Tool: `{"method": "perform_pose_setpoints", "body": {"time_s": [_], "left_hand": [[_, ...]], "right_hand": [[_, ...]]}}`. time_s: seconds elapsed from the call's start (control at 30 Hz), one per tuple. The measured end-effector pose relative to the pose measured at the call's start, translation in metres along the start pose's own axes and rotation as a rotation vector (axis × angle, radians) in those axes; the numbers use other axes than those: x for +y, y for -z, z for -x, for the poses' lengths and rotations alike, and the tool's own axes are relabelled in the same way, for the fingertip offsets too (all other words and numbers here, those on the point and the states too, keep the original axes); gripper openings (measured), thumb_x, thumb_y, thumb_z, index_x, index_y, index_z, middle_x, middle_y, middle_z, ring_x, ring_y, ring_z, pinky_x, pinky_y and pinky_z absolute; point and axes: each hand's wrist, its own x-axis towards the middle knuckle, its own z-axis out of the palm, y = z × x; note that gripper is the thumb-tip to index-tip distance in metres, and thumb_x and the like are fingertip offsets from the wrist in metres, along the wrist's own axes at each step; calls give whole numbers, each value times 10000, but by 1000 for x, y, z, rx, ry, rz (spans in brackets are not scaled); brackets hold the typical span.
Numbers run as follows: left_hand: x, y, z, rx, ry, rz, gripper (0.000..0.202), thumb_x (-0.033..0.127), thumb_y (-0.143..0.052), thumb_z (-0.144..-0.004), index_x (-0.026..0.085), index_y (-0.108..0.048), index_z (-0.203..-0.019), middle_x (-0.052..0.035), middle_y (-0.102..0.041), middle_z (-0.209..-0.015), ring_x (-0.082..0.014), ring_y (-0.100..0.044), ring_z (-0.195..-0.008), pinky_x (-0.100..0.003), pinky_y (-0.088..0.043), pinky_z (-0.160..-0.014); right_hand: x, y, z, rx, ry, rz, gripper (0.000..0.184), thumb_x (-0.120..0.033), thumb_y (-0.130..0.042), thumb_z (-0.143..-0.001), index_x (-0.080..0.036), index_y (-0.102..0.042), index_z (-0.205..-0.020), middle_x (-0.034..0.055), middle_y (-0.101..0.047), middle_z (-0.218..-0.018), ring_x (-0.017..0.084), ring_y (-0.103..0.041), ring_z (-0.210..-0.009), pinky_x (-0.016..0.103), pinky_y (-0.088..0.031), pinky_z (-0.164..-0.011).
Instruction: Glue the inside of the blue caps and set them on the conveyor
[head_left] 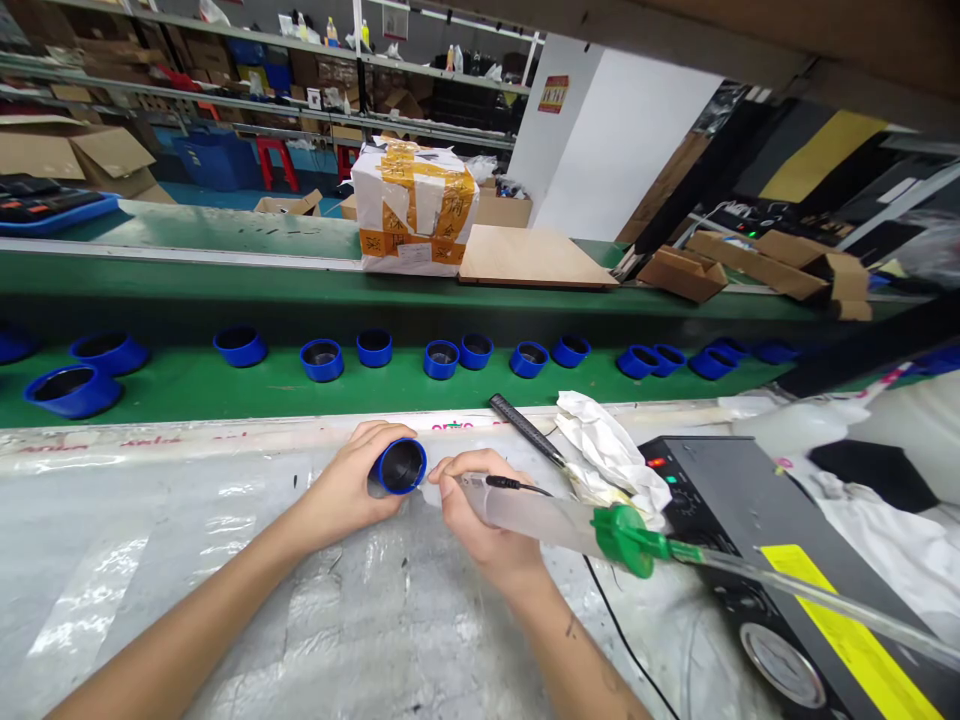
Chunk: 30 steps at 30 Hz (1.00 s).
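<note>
My left hand (351,490) is closed around a blue cylindrical cap (400,466), its dark open end facing me. My right hand (480,510) grips a clear glue syringe (540,515) with a green end fitting (624,538), and its tip points at the cap's rim. A clear hose (825,600) runs from the green fitting toward the right. Both hands rest over a bench covered in clear plastic film (225,560).
A row of several blue caps (441,359) lies on the green conveyor belt (225,385). A grey dispenser box (750,540) with a yellow label sits at right. A crumpled white rag (607,450) and a black-handled tool (525,428) lie near it. A taped parcel (414,205) stands beyond.
</note>
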Motion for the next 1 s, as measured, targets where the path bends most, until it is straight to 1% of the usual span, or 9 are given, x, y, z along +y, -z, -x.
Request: {"method": "perform_pose_setpoints", "body": {"time_s": [0.13, 0.27, 0.47, 0.63, 0.73, 0.87, 1.0], "left_hand": [[0, 1, 0, -2, 8, -1, 465, 103, -675, -771, 256, -584, -1201, -65, -649, -1291, -289, -571, -1245, -463, -490, -1069], [0, 1, 1, -5, -1, -3, 474, 106, -684, -768, 259, -583, -1206, -64, -650, -1296, -289, -577, -1244, -459, -494, -1067], [-1, 1, 1, -9, -6, 0, 494, 87, -683, -748, 255, -591, -1203, -69, -647, -1314, -296, -575, -1257, -465, -497, -1070], [-1, 2, 1, -18, -2, 18, 535, 61, -666, -722, 253, -586, -1215, -68, -647, -1309, -287, -578, -1257, -454, -499, -1081], [0, 2, 1, -25, 2, 27, 542, 61, -667, -729, 253, -584, -1229, -68, -636, -1330, -284, -566, -1277, -452, -491, -1098], [1, 2, 1, -32, 22, 30, 527, 91, -686, -752, 257, -580, -1241, -71, -635, -1340, -295, -563, -1286, -471, -491, -1101], [0, 2, 1, -40, 12, 34, 533, 105, -693, -759, 255, -573, -1257, -77, -633, -1344, -298, -564, -1289, -480, -488, -1109]], "right_hand": [[-3, -3, 0, 1, 0, 7, 54, -187, -668, -852, -240, -670, -858, 31, -807, -817, 210, -794, -799, 302, -613, -735], [-4, -6, 0, 6, -5, -28, 51, -193, -662, -848, -244, -662, -848, 27, -801, -791, 215, -795, -783, 303, -616, -707], [-4, -9, 0, -14, 12, -63, 65, -191, -668, -858, -246, -669, -893, 24, -810, -835, 196, -790, -745, 300, -618, -725], [-10, -13, -2, 30, -14, -66, 42, -202, -646, -832, -242, -652, -820, 18, -800, -772, 178, -760, -641, 273, -590, -623], [-13, -15, -3, 46, -15, -66, 42, -200, -644, -827, -241, -652, -820, 19, -802, -775, 176, -761, -642, 279, -593, -643], [-12, -16, -2, 39, -1, -113, 40, -199, -653, -842, -238, -657, -849, 28, -803, -809, 178, -757, -651, 281, -588, -619], [-8, -18, 0, 14, 11, -148, 51, -198, -666, -870, -237, -665, -902, 35, -809, -882, 184, -773, -725, 295, -607, -689]]}}
